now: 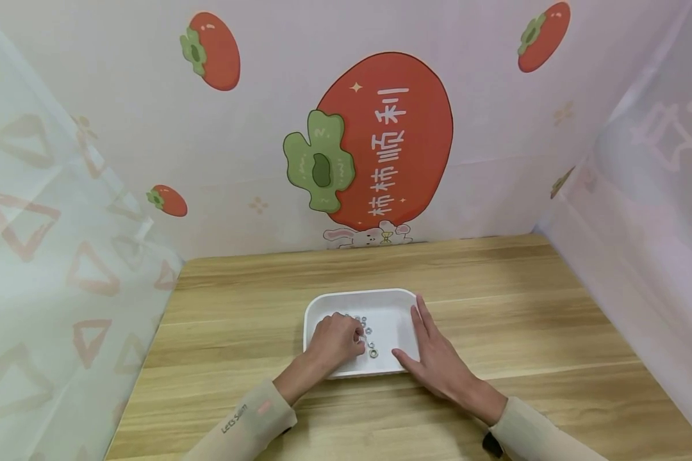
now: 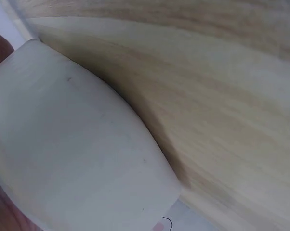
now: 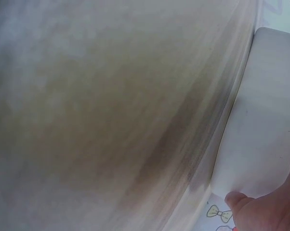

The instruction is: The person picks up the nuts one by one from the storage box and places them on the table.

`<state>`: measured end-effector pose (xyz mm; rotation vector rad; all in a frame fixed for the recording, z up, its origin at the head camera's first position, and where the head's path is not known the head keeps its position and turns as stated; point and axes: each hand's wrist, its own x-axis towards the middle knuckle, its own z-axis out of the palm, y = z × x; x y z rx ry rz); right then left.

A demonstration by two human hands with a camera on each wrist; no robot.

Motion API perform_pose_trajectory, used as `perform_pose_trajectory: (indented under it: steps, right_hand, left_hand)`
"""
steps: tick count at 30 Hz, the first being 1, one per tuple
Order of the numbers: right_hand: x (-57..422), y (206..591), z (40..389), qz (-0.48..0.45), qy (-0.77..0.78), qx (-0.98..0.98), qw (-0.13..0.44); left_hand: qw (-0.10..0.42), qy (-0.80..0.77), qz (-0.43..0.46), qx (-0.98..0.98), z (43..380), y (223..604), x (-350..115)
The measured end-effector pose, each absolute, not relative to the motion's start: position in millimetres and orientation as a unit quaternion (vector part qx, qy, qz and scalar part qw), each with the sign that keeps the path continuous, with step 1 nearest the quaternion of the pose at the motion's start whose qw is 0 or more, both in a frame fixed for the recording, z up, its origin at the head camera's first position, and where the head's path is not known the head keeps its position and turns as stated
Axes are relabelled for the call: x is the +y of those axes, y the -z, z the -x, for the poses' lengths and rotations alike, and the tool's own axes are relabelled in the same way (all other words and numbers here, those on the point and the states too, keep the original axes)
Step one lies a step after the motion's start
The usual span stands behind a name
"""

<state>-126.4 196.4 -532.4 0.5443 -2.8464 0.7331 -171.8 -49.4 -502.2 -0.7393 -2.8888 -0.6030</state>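
Note:
A white rectangular tray point(image 1: 403, 330) sits on the wooden table, with several small metal nuts point(image 1: 368, 331) scattered in its left and middle part. Over the tray's left side, my left hand point(image 1: 334, 339) has its fingers curled, thumb and index finger close together among the nuts. I cannot tell whether a nut is between those fingertips. My right hand point(image 1: 438, 365) holds the tray at its near right corner, thumb over the near rim and long fingers along the right wall. In the right wrist view, a fingertip point(image 3: 235, 198) reaches round the end of the tray's outer wall point(image 3: 260, 110).
A brass-toned nut point(image 1: 373, 353) lies apart near the tray's front. The wood-grain table point(image 1: 525, 333) extends around the tray. White printed sheets point(image 1: 254, 141) with persimmon drawings stand behind and at both sides. The tray's wall point(image 2: 87, 130) fills much of the left wrist view.

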Motion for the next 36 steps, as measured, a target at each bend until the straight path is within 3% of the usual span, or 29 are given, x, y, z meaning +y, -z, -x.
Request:
perform_pose_trajectory:
  steps: [14,36]
  right_hand:
    - [197,533,126,-0.176,-0.248,-0.95,0.075]
    - [195,531,126,-0.176,-0.246,-0.95,0.074]
  left_hand:
    - [0.082,0.275,0.244,-0.926,169,498,-58]
    - [0.048,0.52,0.15,-0.84,167,485,-89]
